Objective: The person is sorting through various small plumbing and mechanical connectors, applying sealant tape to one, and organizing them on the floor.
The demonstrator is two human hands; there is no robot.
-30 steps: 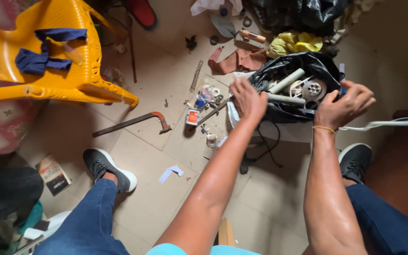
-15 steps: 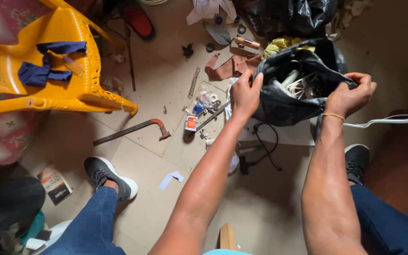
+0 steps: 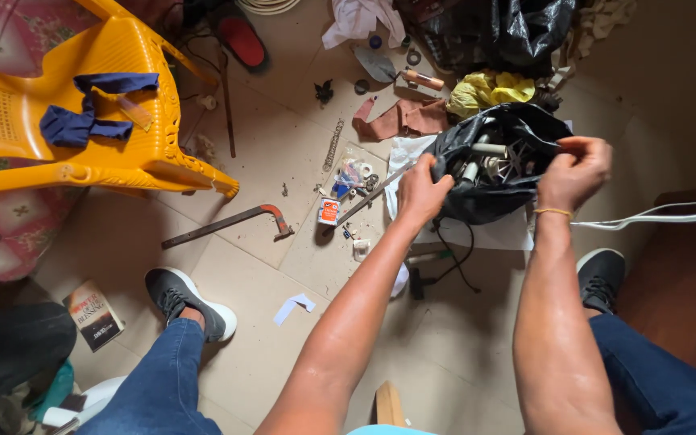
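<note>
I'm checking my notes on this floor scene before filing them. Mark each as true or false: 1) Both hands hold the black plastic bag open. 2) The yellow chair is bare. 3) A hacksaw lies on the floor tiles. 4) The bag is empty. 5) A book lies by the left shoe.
1) True: the left hand and right hand each grip the rim of the black plastic bag.
2) False: a dark blue cloth lies on the yellow chair.
3) True: the hacksaw lies flat on the tiles.
4) False: white pipe pieces and other fittings show inside.
5) True: the book lies near the left shoe.
</note>
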